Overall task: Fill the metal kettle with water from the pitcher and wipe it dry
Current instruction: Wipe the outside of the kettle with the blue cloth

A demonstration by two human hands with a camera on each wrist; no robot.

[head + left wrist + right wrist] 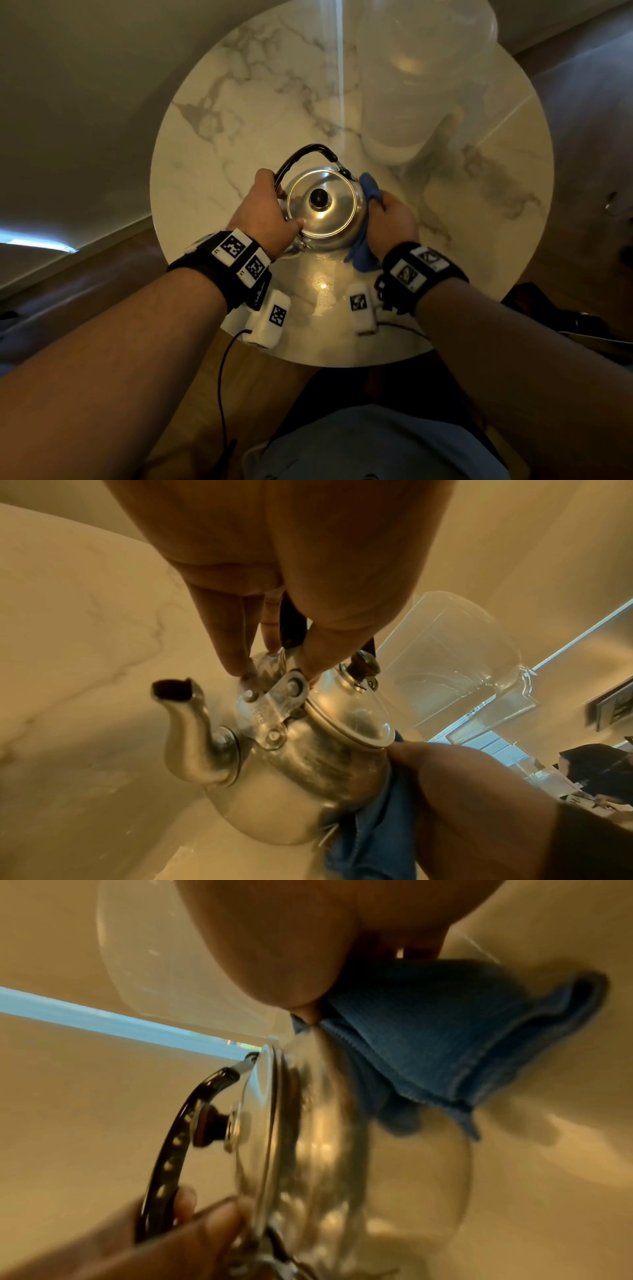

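Nearest the person, toward the near edge of the round marble table [212,113], a glossy patch catches the light just in front of the kettle; it may be spilled water, though that cannot be told for sure.

The metal kettle [322,205] stands a little nearer than the middle of the table, lid [320,202] on, spout [185,723] turned toward the near-left. The left hand [263,212] steadies it: in the left wrist view its fingertips [232,656] press the shoulder of the kettle beside the riveted bracket, with the black handle [301,154] running up between the fingers. That hand is curled about the base of the handle rather than lying flat.

On the kettle's right side the right hand [390,219] is closed on a bunched blue cloth [363,246] and holds it against the kettle's wall; part of the cloth hangs down to the table.

Beyond, toward the far-right edge, stands the clear pitcher [411,78], apart from the kettle and untouched.

With the lid on and the pitcher set aside, filling seems done, and the wiping step is in hand. The next move likely calls for drawing the cloth round the body while the left hand keeps the kettle from turning or tipping, then over the lid and spout side.
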